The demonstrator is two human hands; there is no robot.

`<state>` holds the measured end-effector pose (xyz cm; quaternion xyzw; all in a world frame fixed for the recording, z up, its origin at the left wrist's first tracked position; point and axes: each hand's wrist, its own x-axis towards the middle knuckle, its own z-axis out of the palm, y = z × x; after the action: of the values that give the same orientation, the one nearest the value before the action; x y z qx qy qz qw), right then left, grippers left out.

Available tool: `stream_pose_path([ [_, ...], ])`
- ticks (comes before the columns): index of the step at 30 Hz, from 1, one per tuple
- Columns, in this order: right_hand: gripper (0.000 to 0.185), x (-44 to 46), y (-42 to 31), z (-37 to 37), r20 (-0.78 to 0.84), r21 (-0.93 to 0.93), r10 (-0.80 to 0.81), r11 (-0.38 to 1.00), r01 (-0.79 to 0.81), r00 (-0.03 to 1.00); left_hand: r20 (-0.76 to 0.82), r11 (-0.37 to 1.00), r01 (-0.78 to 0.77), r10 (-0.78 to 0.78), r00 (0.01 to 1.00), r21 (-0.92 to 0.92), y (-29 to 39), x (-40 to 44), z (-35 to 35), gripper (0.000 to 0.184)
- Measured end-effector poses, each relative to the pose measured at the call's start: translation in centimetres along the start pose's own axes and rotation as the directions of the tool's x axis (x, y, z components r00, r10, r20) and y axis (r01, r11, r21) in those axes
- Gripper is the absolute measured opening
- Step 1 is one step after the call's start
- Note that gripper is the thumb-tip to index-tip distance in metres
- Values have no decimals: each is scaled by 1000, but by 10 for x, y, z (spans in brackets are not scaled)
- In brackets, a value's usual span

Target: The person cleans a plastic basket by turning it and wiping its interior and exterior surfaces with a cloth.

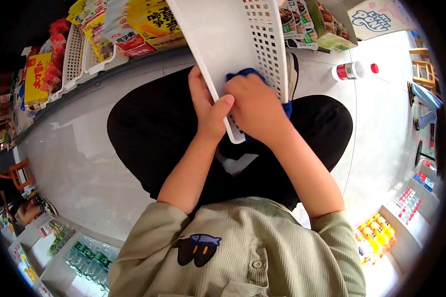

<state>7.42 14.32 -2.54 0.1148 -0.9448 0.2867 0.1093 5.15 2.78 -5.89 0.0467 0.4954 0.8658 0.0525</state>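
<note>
White plastic, looks light and stiff: the perforated basket (pixel 218 37) stretches ahead of the left hand (pixel 209 111), gripping its rim, a sound hold; the right hand (pixel 256 106) curls around soft-looking blue cloth (pixel 249 73) inside.

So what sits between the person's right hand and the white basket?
A bunched blue cloth. The head view shows it poking out around the fingers of the right hand, against the white basket.
</note>
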Motion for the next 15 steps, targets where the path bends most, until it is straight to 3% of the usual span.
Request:
stream_pose_path([
  [2,12,-9,3,15,87,165,-48,986,34,995,34,999,-20,18,999,50,-4,2,-5,89],
  [4,10,-12,4,15,116,207,-57,978,33,992,104,988,-71,57,993,135,-6,2,-7,90],
  [7,6,-11,6,7,227,334,24,937,-101,974,78,995,-29,21,997,97,-6,-1,-6,95],
  [8,6,-11,5,8,225,337,26,936,-103,974,88,998,-15,10,996,62,-5,-1,-5,96],
  [10,7,-12,7,10,199,515,0,851,-104,980,111,996,-24,14,994,83,-1,0,-2,97],
  [12,8,-14,10,12,190,526,-11,845,-93,982,131,994,-35,21,991,100,1,0,1,97],
  [14,9,-17,8,5,284,762,142,567,-314,948,176,995,-6,-11,984,96,3,0,1,96],
  [15,10,-17,11,1,328,789,154,498,-360,932,175,995,-6,-11,984,101,4,0,1,96],
])
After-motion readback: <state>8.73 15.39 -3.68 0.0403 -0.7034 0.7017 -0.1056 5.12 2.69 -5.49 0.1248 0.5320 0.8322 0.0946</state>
